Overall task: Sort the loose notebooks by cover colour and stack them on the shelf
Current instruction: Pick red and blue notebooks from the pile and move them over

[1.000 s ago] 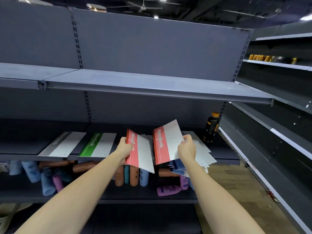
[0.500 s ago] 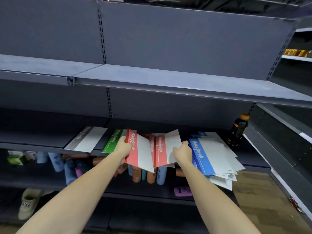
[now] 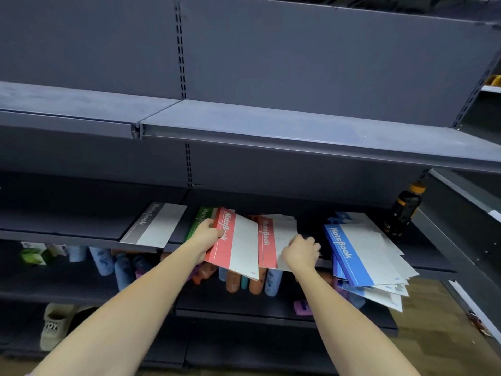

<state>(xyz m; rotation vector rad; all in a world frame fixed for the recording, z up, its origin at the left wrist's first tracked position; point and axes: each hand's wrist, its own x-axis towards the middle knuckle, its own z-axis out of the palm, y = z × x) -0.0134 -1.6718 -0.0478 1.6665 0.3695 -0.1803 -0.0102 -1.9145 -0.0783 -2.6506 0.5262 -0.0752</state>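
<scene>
My left hand (image 3: pixel 206 236) grips a red notebook (image 3: pixel 238 245) by its left edge and holds it tilted above the middle shelf (image 3: pixel 81 234). My right hand (image 3: pixel 301 253) holds a second red notebook (image 3: pixel 267 240), which lies on red ones on the shelf just right of the first. A grey notebook (image 3: pixel 156 226) lies to the left, with a green notebook (image 3: pixel 199 217) partly hidden behind my left hand. A loose pile of blue notebooks (image 3: pixel 363 256) hangs over the shelf edge on the right.
A dark bottle with an orange cap (image 3: pixel 405 210) stands at the shelf's far right. Several coloured bottles (image 3: pixel 244 283) lie on the lower shelf. A beige shoe (image 3: pixel 54 327) sits at the bottom left. The upper shelf (image 3: pixel 271 131) juts out overhead.
My right hand has lowered its red notebook onto the shelf beside the blue pile. The view has swung left, so everything sits further right in frame.
</scene>
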